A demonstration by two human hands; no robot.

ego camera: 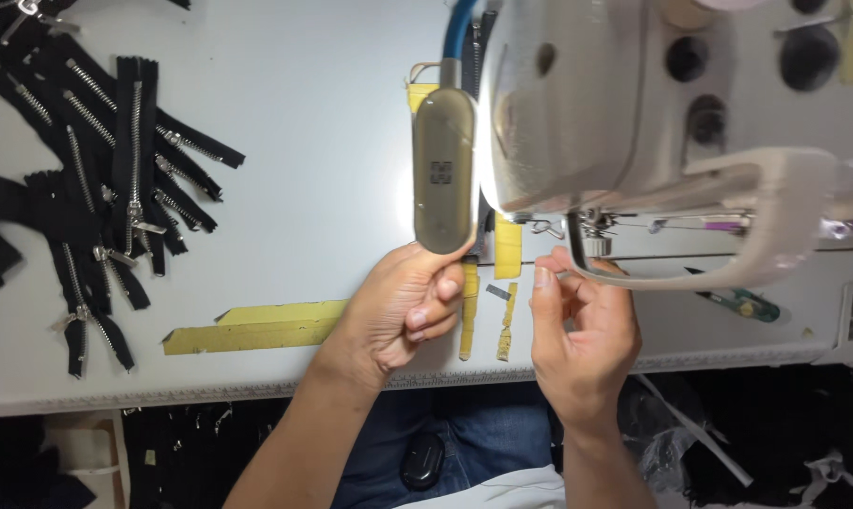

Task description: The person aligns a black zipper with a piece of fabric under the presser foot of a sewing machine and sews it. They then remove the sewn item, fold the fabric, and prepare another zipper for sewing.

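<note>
My left hand [400,306] is closed around the lower end of the lamp [443,170], an oblong head on a blue neck beside the sewing machine [634,123]. My right hand [582,325] is loosely curled, fingertips up near the needle [591,236], gripping nothing I can see. Black zippers [106,179] lie well apart on the table [304,141].

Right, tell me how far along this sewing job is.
Done: nothing sewn shows; the black zippers lie in a loose pile at the table's left. In hand: the left hand touches the oblong lamp head, and the right hand has its fingers raised under the sewing machine's needle area. Left: the whole pile, apparently; no zipper is under the needle.
</note>
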